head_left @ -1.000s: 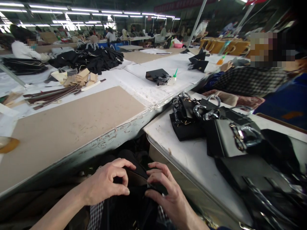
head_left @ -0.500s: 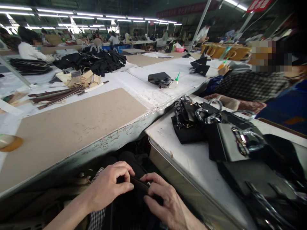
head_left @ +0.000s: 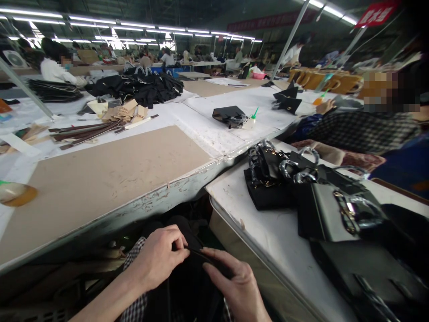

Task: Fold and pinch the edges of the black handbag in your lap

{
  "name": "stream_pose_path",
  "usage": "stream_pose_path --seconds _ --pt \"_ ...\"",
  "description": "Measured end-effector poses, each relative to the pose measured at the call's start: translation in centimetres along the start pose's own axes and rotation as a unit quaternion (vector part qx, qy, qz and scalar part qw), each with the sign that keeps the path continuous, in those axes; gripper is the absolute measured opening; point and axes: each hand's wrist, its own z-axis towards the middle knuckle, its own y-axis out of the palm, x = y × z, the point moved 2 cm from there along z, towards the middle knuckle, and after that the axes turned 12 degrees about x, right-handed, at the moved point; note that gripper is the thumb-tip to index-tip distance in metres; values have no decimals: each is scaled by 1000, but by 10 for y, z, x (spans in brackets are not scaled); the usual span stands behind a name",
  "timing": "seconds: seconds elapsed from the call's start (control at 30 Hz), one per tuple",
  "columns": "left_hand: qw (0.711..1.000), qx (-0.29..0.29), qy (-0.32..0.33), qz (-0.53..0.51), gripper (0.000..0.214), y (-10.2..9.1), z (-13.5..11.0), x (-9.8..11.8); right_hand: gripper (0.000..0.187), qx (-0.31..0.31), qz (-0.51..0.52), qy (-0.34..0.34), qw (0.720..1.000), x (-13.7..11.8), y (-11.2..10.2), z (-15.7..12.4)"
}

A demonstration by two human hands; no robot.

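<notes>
Both hands are low in the middle of the view, in front of the table edge. A dark strip-like edge of a black piece (head_left: 197, 256) runs between them; its full shape is lost against the dark clothing beneath. My left hand (head_left: 164, 250) pinches one end of that edge between thumb and forefinger. Thumb and fingers of my right hand (head_left: 231, 273) close on the other end, a short way to the right. Black handbags (head_left: 321, 210) with plastic-wrapped handles lie on the white side table (head_left: 221, 192), to the right of my right hand.
A beige board (head_left: 127, 165) covers the near part of the long table, with a roll of tape (head_left: 20, 197) at its left. Farther back are brown strips (head_left: 80, 132), a heap of black pieces (head_left: 134, 87), a black bag (head_left: 229, 115) and a green-tipped bottle (head_left: 251, 120). A co-worker in checked clothing (head_left: 362, 127) sits at right.
The right-hand fingers have drawn closer together onto the dark edge, and both hands now lie nearer each other. The whole view has shifted slightly.
</notes>
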Motion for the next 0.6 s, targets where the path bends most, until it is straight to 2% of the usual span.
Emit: stream_pose_path --seconds 0.13,0.23,0.33,0.43,0.6 --pt "1000 -5 -11 -2 27 0 3 2 45 -7 3 80 997 1 -3 4" --pt "1000 -17 -17 -12 26 -4 4 4 38 -55 -36 109 992 -6 -5 6" --pt "999 -29 -15 -23 25 -6 6 5 33 -77 -62 88 991 -14 -6 7" --pt "999 -34 -11 -22 24 -6 8 4 30 -55 -65 52 995 -18 -6 4" --pt "999 -30 -11 -15 28 -8 6 3 34 -40 -73 4 997 -15 -2 -5"
